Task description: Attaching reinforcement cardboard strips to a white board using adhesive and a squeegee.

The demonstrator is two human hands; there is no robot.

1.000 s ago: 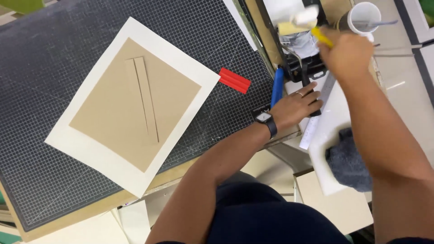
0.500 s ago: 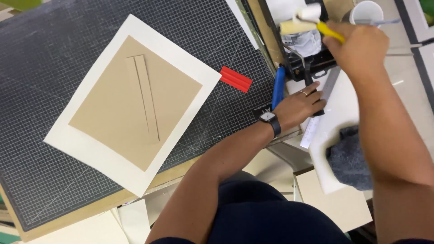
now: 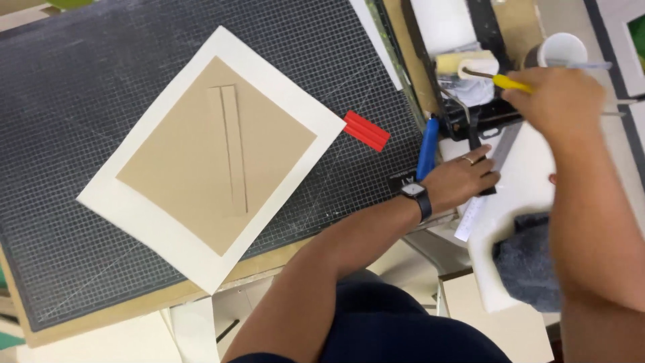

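Currently, right hand [image 3: 564, 101] fully closed around the light, rigid yellow-handled roller [image 3: 478, 69] upper right; left hand [image 3: 463, 178] lies flat, empty, steadying the black tray [image 3: 470, 121].

Board [image 3: 215, 154] on paper sheet [image 3: 168, 232] on cutting mat [image 3: 80, 81]; roller tray [image 3: 470, 111] right of mat.

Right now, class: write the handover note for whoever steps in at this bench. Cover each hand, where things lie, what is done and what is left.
Right hand: grips the yellow-handled roller, its foam head over the black tray.
Left hand: flat on the tray's near edge, steadying it.
Brown board lies on white paper on the cutting mat, two strips along its middle.
Done: board laid out.
Left: no coating visible on it yet.
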